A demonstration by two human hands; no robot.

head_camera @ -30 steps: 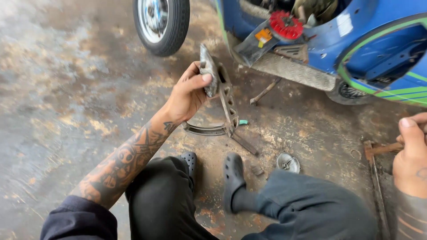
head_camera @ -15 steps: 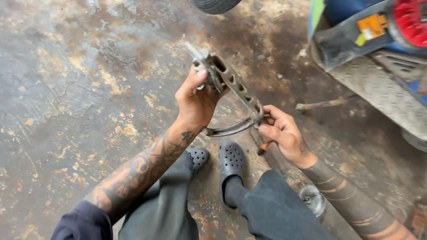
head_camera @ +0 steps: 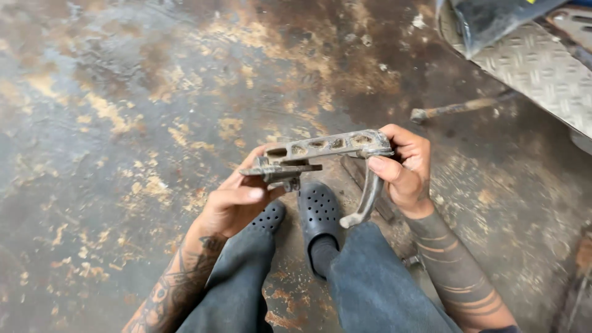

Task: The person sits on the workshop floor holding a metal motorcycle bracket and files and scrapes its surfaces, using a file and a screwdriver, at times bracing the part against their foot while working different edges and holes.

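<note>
Grimy grey cast metal makes up the footrest bracket [head_camera: 327, 147], a flat bar pierced by a row of oval holes, held in the air above the person's knees. Its long axis runs nearly level across the view, left to right, rising slightly toward the right end. From that right end a curved arm drops down and back toward the person, ending just above the dark perforated clog [head_camera: 319, 213]. The left hand [head_camera: 237, 200] has its fingers curled around the left end, thumb laid along the underside near a small flat plate. The right hand [head_camera: 404, 169] grips the right end, fingers wrapped over the top and thumb pressed on the curved arm's root. Both forearms are tattooed. Below lies a stained, rust-patched concrete floor [head_camera: 123, 123]; a long metal rod [head_camera: 456, 108] lies on it near a tread-plate panel [head_camera: 536, 68] at the upper right.
</note>
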